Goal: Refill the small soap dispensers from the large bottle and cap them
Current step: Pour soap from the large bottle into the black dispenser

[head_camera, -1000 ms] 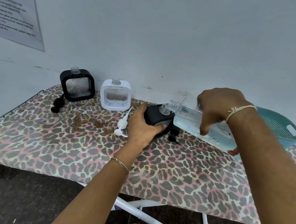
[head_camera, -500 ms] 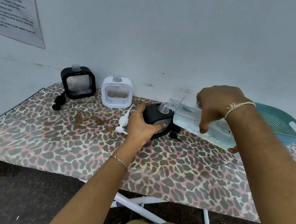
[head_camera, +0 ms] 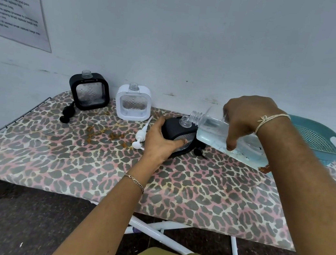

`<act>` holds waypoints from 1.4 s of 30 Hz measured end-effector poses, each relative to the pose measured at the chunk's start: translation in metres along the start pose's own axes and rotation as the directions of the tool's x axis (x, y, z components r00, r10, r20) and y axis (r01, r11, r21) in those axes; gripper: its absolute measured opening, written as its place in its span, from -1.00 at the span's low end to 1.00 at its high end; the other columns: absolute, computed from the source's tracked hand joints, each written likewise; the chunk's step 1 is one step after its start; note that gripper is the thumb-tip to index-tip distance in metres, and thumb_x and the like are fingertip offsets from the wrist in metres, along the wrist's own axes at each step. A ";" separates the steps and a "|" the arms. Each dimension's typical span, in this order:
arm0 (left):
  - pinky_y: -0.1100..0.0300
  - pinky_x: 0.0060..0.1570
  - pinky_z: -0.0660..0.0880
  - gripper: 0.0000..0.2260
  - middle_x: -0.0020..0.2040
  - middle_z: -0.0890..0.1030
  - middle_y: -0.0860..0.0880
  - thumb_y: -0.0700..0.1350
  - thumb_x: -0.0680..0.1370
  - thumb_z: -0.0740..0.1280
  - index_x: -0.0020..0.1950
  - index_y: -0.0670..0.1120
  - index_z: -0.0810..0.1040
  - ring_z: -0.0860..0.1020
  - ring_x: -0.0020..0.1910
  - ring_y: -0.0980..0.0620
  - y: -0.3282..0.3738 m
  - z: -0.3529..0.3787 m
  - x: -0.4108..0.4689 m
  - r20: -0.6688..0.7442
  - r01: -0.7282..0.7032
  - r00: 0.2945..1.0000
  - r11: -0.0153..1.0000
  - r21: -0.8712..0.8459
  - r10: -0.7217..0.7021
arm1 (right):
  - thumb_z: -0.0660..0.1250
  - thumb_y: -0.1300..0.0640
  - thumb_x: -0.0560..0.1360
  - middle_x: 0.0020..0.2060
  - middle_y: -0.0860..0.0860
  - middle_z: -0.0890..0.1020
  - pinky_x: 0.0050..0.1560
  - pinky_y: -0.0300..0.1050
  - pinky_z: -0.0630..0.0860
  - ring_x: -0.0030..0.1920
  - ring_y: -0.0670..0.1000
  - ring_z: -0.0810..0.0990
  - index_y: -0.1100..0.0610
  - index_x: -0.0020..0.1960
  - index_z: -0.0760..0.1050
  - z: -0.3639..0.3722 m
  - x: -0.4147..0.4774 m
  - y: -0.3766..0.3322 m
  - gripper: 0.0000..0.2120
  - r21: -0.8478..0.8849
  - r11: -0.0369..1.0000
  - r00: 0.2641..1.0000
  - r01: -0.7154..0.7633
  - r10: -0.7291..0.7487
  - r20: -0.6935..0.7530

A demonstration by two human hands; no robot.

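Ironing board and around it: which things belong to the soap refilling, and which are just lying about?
For the job: large bottle, held black dispenser, upright black dispenser, white dispenser, white pump, black pump, second black pump.

Lying about: teal basket, paper sheet on the wall.

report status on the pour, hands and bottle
Left hand grips black dispenser. Right hand holds large bottle tipped, mouth at dispenser's open neck; flow not visible. Nothing blocks the necks; white pump lies loose by left hand.

Wall sheet (head_camera: pixel 16 4): hanging at upper left, carrying lines of black print.
Legibility: print blurring, no word reading with certainty.
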State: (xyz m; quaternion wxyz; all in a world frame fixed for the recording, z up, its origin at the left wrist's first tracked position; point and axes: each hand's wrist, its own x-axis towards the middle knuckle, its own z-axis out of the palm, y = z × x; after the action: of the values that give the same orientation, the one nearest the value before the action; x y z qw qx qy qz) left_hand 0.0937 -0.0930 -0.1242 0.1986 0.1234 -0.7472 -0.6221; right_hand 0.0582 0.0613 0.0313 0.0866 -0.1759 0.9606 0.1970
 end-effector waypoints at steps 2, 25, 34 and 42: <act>0.39 -0.07 0.52 -0.46 0.04 0.56 0.06 -0.26 0.29 0.58 0.13 0.02 0.40 0.56 0.01 0.09 -0.002 0.000 0.000 0.001 0.006 1.000 1.000 0.004 -0.006 | 0.61 -0.14 0.16 0.07 -0.02 0.59 -0.07 -0.07 0.46 0.07 0.07 0.57 0.03 0.23 0.45 0.000 0.000 0.000 -0.27 -0.002 1.000 1.000 -0.002 0.002 0.006; -0.01 0.14 0.57 -0.29 0.16 0.60 -0.06 -0.15 0.21 0.59 0.31 -0.13 0.43 0.59 0.13 -0.02 -0.015 -0.006 0.005 0.039 0.093 0.995 0.992 -0.084 -0.090 | 0.61 -0.16 0.14 0.02 -0.02 0.60 -0.14 -0.10 0.42 0.01 0.07 0.58 0.04 0.20 0.47 -0.001 0.001 -0.005 -0.29 -0.013 1.000 1.000 -0.011 0.011 0.013; 0.06 0.08 0.59 -0.58 0.03 0.62 -0.01 -0.33 0.35 0.51 0.06 0.04 0.49 0.62 0.06 -0.01 -0.009 -0.010 -0.001 0.083 0.095 0.993 0.981 -0.172 -0.082 | 0.61 -0.16 0.13 0.02 -0.03 0.61 -0.18 -0.11 0.42 0.01 0.07 0.59 0.03 0.21 0.48 -0.001 0.002 -0.007 -0.28 -0.011 1.000 1.000 -0.009 0.009 0.011; 0.23 -0.11 0.60 -0.63 -0.06 0.61 0.04 -0.35 0.39 0.47 -0.01 0.06 0.49 0.61 -0.05 0.08 -0.003 -0.015 -0.006 0.136 0.102 0.988 0.970 -0.219 -0.073 | 0.61 -0.16 0.13 0.03 -0.03 0.61 -0.17 -0.10 0.41 0.02 0.08 0.59 0.02 0.19 0.48 -0.002 0.005 -0.007 -0.30 -0.010 1.000 1.000 -0.007 0.007 0.018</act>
State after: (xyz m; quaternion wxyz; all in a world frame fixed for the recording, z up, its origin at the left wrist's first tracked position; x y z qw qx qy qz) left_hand 0.1060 -0.1046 -0.1262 0.1358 0.0931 -0.6766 -0.7177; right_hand 0.0559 0.0530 0.0300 0.0937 -0.1714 0.9594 0.2034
